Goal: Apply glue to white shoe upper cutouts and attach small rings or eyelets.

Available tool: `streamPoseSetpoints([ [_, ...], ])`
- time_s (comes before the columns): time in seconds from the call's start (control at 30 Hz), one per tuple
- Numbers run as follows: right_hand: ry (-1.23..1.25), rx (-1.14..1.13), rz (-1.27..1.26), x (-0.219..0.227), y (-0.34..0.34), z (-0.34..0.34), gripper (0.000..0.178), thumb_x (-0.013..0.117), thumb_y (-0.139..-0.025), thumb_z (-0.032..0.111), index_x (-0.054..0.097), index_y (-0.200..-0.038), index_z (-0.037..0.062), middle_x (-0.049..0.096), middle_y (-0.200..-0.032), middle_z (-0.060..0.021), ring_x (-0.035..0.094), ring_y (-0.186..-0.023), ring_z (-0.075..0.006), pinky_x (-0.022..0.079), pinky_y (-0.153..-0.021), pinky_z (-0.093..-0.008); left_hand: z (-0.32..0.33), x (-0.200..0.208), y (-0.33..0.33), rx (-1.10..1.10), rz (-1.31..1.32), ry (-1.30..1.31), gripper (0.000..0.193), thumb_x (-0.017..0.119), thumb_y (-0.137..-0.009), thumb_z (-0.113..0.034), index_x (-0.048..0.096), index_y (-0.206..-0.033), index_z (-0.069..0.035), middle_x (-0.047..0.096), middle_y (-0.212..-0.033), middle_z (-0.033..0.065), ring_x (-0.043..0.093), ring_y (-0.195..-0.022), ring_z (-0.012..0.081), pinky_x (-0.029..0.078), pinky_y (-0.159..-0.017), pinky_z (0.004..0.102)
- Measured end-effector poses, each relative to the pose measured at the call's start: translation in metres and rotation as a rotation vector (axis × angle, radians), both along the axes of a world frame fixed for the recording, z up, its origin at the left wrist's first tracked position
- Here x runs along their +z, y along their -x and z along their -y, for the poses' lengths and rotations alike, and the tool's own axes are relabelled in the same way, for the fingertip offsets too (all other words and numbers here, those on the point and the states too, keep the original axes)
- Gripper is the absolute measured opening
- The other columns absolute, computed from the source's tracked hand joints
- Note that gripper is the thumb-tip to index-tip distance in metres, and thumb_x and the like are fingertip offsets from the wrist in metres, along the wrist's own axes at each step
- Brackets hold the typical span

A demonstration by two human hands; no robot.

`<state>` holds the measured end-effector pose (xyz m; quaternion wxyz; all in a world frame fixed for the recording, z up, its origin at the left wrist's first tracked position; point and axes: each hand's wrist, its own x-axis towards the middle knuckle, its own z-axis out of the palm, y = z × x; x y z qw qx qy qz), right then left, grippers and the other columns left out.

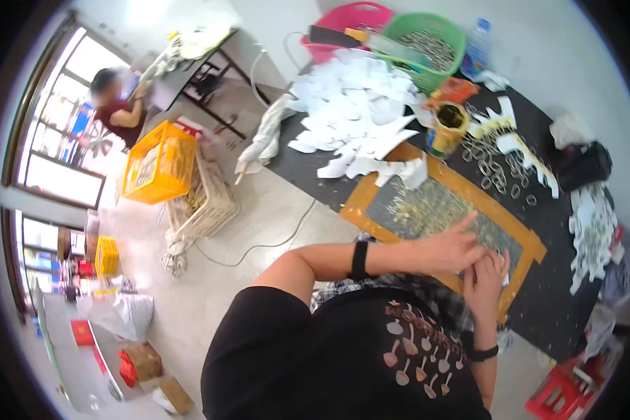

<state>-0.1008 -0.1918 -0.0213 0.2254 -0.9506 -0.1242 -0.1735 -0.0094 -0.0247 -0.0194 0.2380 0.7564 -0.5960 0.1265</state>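
My left hand (449, 246) reaches across my body, its index finger stretched out over the work board and its other fingers curled. My right hand (484, 278) meets it at the board's near right part, fingertips bent together. Whatever small thing lies between the fingers is hidden. The grey board (497, 234) is edged with brown tape (532, 246) and smeared with yellowish residue. A pile of white cut-out pieces (353, 105) lies beyond it to the left. Metal rings (493, 168) are scattered at the right, beside white strips with rings on them (528, 157).
An open tin (446, 129) stands behind the board. Farther back are a green basket of metal parts (427, 42), a pink basket (346, 17) and a bottle (477, 49). Yellow crate (159, 162) and pale crate (206, 203) stand on the floor; a person (122, 108) works beyond.
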Motion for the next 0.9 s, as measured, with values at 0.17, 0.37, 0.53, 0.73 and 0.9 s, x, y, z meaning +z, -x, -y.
streamPoseSetpoints([
  [0.17, 0.026, 0.069, -0.034, 0.000, -0.001, 0.004, 0.013, 0.059, -0.082, 0.009, 0.062, -0.092, 0.0018, 0.059, -0.094, -0.0100, 0.054, -0.109, -0.0312, 0.017, -0.112, -0.0581, 0.003, -0.019, 0.025, 0.211, 0.000, 0.151, 0.024, 0.058, -0.077, -0.010, 0.052, -0.097, 0.003, 0.056, -0.076, 0.0111, 0.058, -0.086, 0.0295, 0.020, -0.113, 0.0651],
  [0.37, 0.024, 0.065, -0.043, 0.001, -0.004, 0.006, 0.015, 0.059, -0.083, 0.009, 0.064, -0.095, 0.0029, 0.059, -0.096, -0.0091, 0.053, -0.110, -0.0304, 0.016, -0.113, -0.0581, -0.006, -0.009, -0.005, -0.011, -0.036, 0.152, 0.023, 0.056, -0.082, -0.009, 0.051, -0.102, 0.002, 0.063, -0.095, 0.0154, 0.055, -0.114, 0.0334, 0.011, -0.112, 0.0703],
  [0.53, 0.022, 0.051, -0.058, 0.002, -0.003, 0.006, 0.019, 0.059, -0.085, 0.009, 0.065, -0.102, 0.0041, 0.060, -0.099, -0.0093, 0.053, -0.110, -0.0300, 0.016, -0.112, -0.0580, -0.001, -0.011, -0.023, -0.072, -0.064, 0.113, 0.021, 0.056, -0.081, -0.005, 0.050, -0.100, 0.003, 0.066, -0.095, 0.0185, 0.056, -0.115, 0.0346, 0.009, -0.113, 0.0684],
  [0.73, 0.018, 0.055, -0.036, -0.001, -0.004, 0.005, 0.021, 0.058, -0.086, 0.010, 0.064, -0.105, 0.0046, 0.061, -0.100, -0.0099, 0.053, -0.109, -0.0296, 0.016, -0.113, -0.0573, -0.010, -0.012, -0.029, -0.159, -0.028, 0.152, 0.014, 0.054, -0.085, -0.004, 0.051, -0.096, 0.005, 0.066, -0.087, 0.0182, 0.059, -0.108, 0.0345, 0.014, -0.114, 0.0670],
  [0.9, 0.000, 0.054, -0.078, 0.002, -0.005, 0.004, 0.020, 0.057, -0.087, 0.010, 0.063, -0.105, 0.0049, 0.061, -0.101, -0.0099, 0.054, -0.108, -0.0296, 0.016, -0.113, -0.0563, -0.011, -0.004, -0.032, -0.197, -0.181, 0.202, 0.013, 0.054, -0.086, -0.003, 0.052, -0.096, 0.004, 0.064, -0.087, 0.0198, 0.060, -0.105, 0.0359, 0.016, -0.113, 0.0670],
])
